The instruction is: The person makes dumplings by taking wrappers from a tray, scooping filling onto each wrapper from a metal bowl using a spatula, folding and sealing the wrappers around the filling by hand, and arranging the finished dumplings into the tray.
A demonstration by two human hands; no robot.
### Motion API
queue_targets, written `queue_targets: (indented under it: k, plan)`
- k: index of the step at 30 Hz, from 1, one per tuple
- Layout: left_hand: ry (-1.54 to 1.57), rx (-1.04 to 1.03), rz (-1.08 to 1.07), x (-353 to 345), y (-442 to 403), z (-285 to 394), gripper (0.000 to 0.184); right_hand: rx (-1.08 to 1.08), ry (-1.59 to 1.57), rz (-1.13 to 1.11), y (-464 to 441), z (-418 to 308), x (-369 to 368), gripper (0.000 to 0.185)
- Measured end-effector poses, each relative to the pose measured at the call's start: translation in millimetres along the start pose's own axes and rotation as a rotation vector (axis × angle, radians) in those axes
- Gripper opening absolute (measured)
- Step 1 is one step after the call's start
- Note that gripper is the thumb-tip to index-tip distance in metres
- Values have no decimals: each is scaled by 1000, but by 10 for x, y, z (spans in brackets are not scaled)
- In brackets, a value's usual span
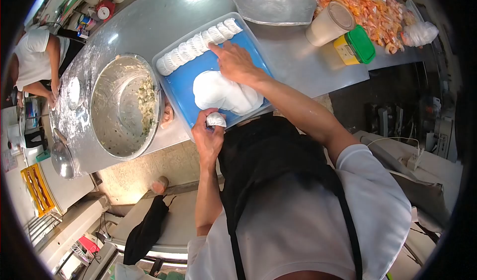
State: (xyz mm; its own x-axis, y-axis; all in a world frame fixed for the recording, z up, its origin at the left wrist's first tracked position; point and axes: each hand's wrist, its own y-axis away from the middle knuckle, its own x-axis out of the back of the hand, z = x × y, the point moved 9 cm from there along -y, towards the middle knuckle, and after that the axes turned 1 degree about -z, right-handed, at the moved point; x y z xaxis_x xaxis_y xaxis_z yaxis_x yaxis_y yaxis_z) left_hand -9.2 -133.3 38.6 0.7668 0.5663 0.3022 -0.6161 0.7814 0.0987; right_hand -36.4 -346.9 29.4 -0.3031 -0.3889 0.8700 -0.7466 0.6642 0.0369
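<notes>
A blue tray (183,98) lies on the metal table in front of me. Along its far side runs a row of white pleated dumplings (186,51). Closer in rests a smooth white mound (211,88) that looks like overlapping dough wrappers. My left hand (207,137), at the tray's near edge, is closed around a white dumpling (216,119) with folds on it. My right hand (236,62) hangs over the tray with its index finger stretched out to the dumpling row, at or touching it. Whether it pinches anything there is hard to see; no object shows in it.
A large metal bowl (99,116) of filling stands left of the tray, with a ladle (62,158) beyond it. Behind are a metal pan (273,4), a lidded container (325,26), a green-lidded tub (358,46) and piled shrimp (357,4). Another person (42,56) stands at left.
</notes>
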Motion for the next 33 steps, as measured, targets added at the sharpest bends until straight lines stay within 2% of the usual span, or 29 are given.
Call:
queue_targets:
  k: [5, 11, 20, 23, 26, 29, 33]
  plan:
    - [41, -22, 11, -9, -1, -26, 19, 20, -18, -19, 6, -48, -17, 56]
    - [3, -30, 14, -13, -8, -4, 19, 143, 86, -41, -7, -266, -85, 58]
    - [-5, -33, 48, 22, 12, 0, 18, 60, -2, -64, -68, -153, -104, 61]
    - [-16, -283, 141, 65, -3, 132, 19, 72, -11, -63, -60, -157, -99, 61]
    - [-12, -70, 108, 84, -13, -35, 20, 78, -25, -71, -66, -134, -120, 62]
    - [-17, -30, 93, 59, -8, 20, 22, 68, -36, -91, -64, -138, -112, 63]
    - [-79, -134, 93, 32, -15, -1, 22, 66, -36, -91, -78, -127, -127, 63]
